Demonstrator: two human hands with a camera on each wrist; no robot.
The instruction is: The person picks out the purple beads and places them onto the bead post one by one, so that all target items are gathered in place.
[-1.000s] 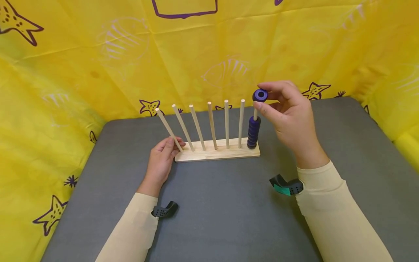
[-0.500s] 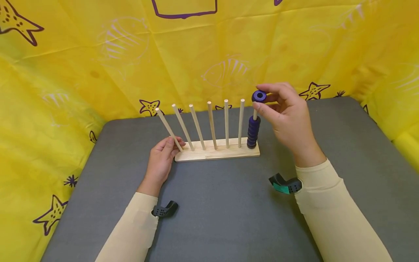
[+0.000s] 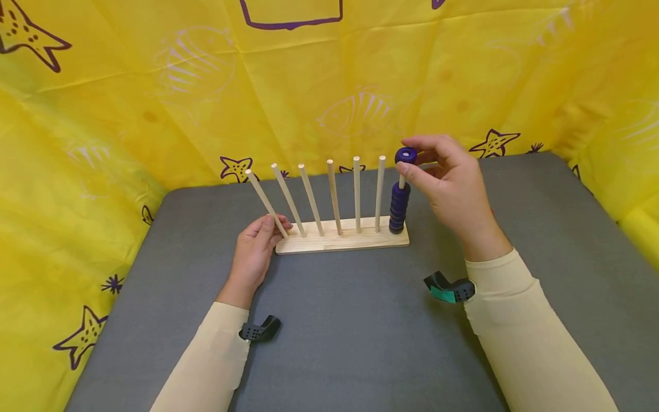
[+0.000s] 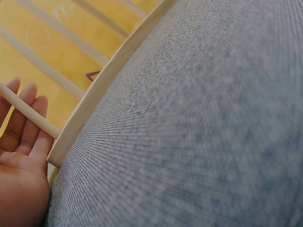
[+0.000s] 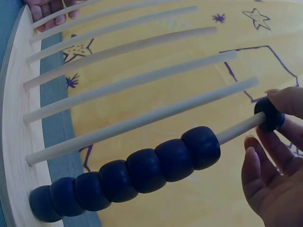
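My right hand (image 3: 455,191) pinches a dark blue bead (image 3: 405,157) between thumb and fingers at the top of the rightmost peg. The peg's pale tip shows inside the bead's hole. Below it, a bare stretch of peg (image 5: 240,130) separates that bead from a stack of several blue beads (image 3: 399,209) reaching down to the wooden base (image 3: 340,243). My left hand (image 3: 252,252) holds the leftmost peg (image 3: 265,201) low down, thumb in front and fingers behind. In the left wrist view, those fingers (image 4: 29,127) pass behind the peg beside the base's end.
Several bare wooden pegs (image 3: 333,194) stand in a row between my hands, the left ones leaning outward. The board rests on a dark grey tabletop (image 3: 334,332). A yellow patterned cloth (image 3: 288,86) hangs behind and at both sides.
My right hand has come slightly down and left with the bead. The bead has tilted flatter, and the peg tip now shows in its hole. The left hand stays in place.
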